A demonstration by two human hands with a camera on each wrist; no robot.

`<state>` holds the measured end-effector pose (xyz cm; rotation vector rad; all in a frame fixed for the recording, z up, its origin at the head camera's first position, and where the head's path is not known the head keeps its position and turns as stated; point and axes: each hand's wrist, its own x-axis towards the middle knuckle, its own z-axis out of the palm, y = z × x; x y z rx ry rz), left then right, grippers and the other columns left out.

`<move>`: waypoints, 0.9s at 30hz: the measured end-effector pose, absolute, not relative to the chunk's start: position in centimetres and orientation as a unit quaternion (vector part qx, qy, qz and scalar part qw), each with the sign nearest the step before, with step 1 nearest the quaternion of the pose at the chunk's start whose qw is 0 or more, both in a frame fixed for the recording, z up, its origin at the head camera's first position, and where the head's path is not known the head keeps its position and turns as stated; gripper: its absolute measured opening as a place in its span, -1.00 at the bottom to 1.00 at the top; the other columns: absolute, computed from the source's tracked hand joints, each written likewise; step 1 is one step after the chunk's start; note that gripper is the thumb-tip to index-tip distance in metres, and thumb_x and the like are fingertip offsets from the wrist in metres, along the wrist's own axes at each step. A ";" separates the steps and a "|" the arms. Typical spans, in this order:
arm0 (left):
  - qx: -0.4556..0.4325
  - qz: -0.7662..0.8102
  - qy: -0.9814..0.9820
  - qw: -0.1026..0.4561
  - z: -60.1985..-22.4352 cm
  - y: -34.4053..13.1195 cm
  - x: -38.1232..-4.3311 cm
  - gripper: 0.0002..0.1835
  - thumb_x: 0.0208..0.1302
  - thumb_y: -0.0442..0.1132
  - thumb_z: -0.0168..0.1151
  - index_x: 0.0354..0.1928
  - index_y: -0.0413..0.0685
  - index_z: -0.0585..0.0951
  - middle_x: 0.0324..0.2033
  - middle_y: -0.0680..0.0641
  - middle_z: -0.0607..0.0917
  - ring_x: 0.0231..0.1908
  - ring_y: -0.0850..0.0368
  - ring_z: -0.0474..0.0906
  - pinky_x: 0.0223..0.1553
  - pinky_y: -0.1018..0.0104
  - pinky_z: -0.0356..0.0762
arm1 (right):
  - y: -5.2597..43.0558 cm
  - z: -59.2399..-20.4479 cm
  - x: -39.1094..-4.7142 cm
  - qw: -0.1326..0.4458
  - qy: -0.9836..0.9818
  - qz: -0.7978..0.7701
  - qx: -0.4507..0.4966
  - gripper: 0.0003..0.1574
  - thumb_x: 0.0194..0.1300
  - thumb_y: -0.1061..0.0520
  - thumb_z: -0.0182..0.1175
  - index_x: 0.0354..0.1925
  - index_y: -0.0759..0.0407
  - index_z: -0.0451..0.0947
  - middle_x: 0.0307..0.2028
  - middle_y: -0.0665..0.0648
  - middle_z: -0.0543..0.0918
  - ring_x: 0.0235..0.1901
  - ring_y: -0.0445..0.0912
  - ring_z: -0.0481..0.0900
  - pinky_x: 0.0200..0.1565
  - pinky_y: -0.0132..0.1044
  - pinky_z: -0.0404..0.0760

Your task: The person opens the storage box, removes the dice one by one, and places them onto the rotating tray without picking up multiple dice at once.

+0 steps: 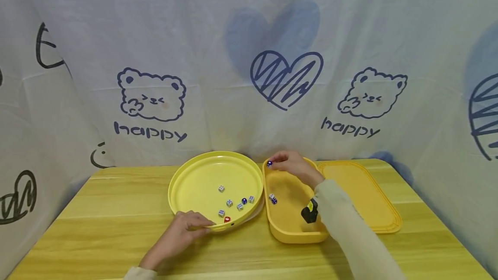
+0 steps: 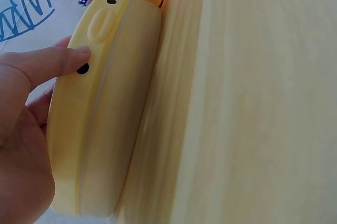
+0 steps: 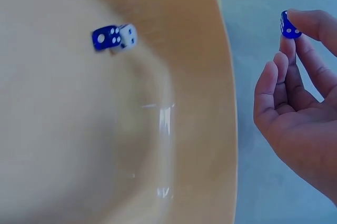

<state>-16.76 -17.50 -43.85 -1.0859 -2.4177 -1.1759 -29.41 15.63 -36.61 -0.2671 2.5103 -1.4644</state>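
Note:
My right hand (image 1: 294, 165) pinches a blue die (image 3: 289, 26) with white pips between thumb and fingertips, over the far left corner of the orange box (image 1: 289, 187). Inside that box, a white die (image 3: 128, 36) and another blue die (image 3: 105, 38) lie side by side. My left hand (image 1: 186, 231) grips the near rim of the round yellow tray (image 1: 200, 176), its thumb on the outer wall beside a black dot. Several white dice (image 1: 229, 203), one blue die (image 1: 244, 201) and a red die (image 1: 227, 219) lie in the tray, mostly toward its near right side.
An orange lid (image 1: 352, 191) lies flat right of the box. Tray and box stand side by side on the wooden table (image 1: 116, 215). Behind them hangs a white curtain (image 1: 218, 98) with blue bear and heart drawings. A black wrist device (image 1: 310, 212) sits at my right sleeve.

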 end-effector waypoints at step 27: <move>-0.352 -0.393 -0.843 0.109 -43.7 -17.5 -16.6 -0.87 0.14 -0.34 0.38 -0.24 -0.11 0.76 -0.35 0.12 0.74 -0.32 0.29 0.55 -0.22 0.29 0.36 | 11.8 -34.5 -24.5 0.080 0.851 -0.504 -0.126 -0.79 0.23 0.19 0.33 -0.14 0.20 0.65 -0.25 0.05 0.62 -0.22 -0.07 0.51 -0.04 -0.22 0.54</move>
